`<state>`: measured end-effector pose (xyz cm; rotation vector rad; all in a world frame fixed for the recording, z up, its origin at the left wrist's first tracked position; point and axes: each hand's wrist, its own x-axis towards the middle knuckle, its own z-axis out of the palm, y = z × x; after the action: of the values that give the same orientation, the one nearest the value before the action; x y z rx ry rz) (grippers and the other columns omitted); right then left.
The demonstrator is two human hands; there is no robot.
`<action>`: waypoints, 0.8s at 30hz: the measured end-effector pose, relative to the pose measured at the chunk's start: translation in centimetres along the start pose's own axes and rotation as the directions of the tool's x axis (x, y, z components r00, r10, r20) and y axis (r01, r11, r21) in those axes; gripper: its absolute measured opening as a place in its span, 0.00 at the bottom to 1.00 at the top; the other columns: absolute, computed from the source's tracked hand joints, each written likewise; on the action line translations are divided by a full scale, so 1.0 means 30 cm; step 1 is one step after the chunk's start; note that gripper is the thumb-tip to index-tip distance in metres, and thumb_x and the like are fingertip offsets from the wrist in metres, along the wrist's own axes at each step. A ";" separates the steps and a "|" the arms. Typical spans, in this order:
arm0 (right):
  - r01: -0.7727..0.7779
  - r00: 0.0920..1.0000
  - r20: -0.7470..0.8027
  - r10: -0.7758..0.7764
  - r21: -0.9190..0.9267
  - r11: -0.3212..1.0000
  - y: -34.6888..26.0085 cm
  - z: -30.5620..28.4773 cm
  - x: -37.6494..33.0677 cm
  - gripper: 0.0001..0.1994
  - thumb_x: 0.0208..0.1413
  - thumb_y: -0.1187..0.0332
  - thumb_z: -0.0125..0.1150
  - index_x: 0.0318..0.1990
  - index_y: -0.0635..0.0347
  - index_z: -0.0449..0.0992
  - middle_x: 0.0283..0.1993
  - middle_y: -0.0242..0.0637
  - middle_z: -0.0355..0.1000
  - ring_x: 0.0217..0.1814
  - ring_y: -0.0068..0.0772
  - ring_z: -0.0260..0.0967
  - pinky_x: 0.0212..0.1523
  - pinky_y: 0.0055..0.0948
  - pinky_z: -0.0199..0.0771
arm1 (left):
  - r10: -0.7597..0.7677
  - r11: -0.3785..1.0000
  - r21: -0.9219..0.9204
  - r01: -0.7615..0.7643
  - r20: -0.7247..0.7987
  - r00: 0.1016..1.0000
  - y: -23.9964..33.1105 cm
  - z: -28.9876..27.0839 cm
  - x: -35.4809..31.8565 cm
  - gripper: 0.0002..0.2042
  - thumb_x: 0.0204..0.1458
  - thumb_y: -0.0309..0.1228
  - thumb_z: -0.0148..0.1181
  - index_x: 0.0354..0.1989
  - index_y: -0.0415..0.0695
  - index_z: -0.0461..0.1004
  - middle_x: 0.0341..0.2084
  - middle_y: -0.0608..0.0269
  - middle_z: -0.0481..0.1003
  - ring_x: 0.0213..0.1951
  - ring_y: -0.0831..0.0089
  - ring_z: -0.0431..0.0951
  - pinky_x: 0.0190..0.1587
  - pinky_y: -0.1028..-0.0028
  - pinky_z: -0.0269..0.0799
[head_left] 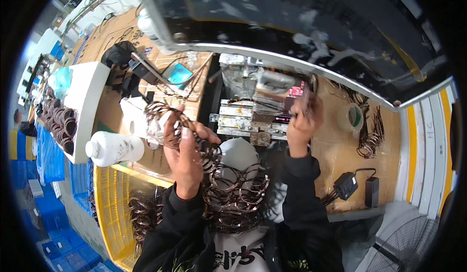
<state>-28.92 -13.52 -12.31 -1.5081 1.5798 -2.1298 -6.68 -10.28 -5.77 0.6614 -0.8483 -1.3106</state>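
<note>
My left hand [187, 160] is closed round a bunch of dark brown eyeglass frames [163, 107], which hang over the fingers on both sides. Below it, against my lap, lies a pile of the same dark eyeglass frames [238, 187]. My right hand [304, 126] is raised to the machine [236, 119], its fingers bent together around something dark that motion smears too much to name. Beside those fingertips, pinkish-red light falls on part of the machine. Metal blocks and a blurred clear-looking cover make up its middle.
A white bottle [116, 148] lies tilted at the left, above a yellow basket [109, 199] holding more frames. More frames [372, 138] lie at the right near a tape roll [354, 117]. Black power adapters [346, 185] and a fan [406, 245] are lower right. A dark panel [292, 14] overhangs the back.
</note>
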 end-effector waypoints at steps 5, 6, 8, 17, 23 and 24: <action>0.232 0.949 0.181 -0.258 0.153 0.961 -0.186 -0.036 -0.084 0.07 0.47 0.76 0.51 0.34 0.62 0.72 0.23 0.37 0.70 0.20 0.28 0.65 0.20 0.25 0.63 | -0.130 0.963 -0.231 0.136 0.040 0.991 0.022 0.019 -0.015 0.42 0.49 0.67 0.35 0.52 0.34 0.61 0.23 0.56 0.68 0.25 0.64 0.72 0.30 0.65 0.71; 0.244 0.934 0.263 -0.240 0.021 0.970 -0.223 -0.037 -0.095 0.07 0.45 0.77 0.51 0.33 0.62 0.73 0.21 0.39 0.71 0.18 0.31 0.67 0.18 0.26 0.64 | -0.112 0.977 -0.169 0.126 0.090 0.990 0.019 0.028 -0.014 0.43 0.48 0.69 0.37 0.50 0.35 0.63 0.23 0.55 0.70 0.25 0.64 0.72 0.31 0.66 0.71; 0.309 0.896 0.341 -0.285 -0.015 0.951 -0.276 -0.002 -0.114 0.09 0.44 0.79 0.54 0.35 0.66 0.73 0.22 0.39 0.70 0.19 0.30 0.68 0.18 0.27 0.66 | -0.073 0.996 -0.038 0.081 0.174 0.982 0.012 0.048 -0.025 0.34 0.47 0.48 0.59 0.57 0.37 0.56 0.30 0.57 0.70 0.31 0.69 0.72 0.36 0.71 0.71; -0.034 0.540 0.764 0.354 -0.400 0.916 -0.445 -0.146 -0.109 0.06 0.47 0.69 0.61 0.32 0.60 0.76 0.30 0.38 0.72 0.30 0.42 0.71 0.30 0.33 0.71 | 0.130 0.984 0.101 -0.143 0.125 0.984 0.032 0.038 -0.030 0.31 0.47 0.16 0.54 0.60 0.40 0.48 0.32 0.58 0.70 0.37 0.67 0.75 0.43 0.68 0.72; 0.110 0.479 0.808 0.344 -0.444 0.889 -0.471 -0.194 -0.135 0.05 0.49 0.67 0.60 0.32 0.57 0.74 0.26 0.34 0.69 0.26 0.44 0.68 0.26 0.34 0.67 | 0.210 0.972 0.105 -0.209 -0.003 0.978 0.023 0.025 -0.005 0.26 0.48 0.20 0.51 0.58 0.37 0.54 0.30 0.59 0.65 0.33 0.68 0.70 0.39 0.61 0.72; 0.109 0.537 0.796 0.279 -0.394 0.913 -0.479 -0.211 -0.124 0.03 0.49 0.71 0.60 0.31 0.57 0.73 0.25 0.34 0.68 0.23 0.40 0.68 0.23 0.34 0.69 | 0.255 0.963 0.087 -0.254 -0.008 0.967 0.026 0.020 0.002 0.25 0.48 0.20 0.50 0.57 0.37 0.55 0.30 0.59 0.65 0.33 0.68 0.70 0.40 0.62 0.72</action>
<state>-25.25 -0.48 -3.54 -2.0412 1.6188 -0.6941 -6.75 -10.19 -4.77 0.6087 -0.9453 -1.0394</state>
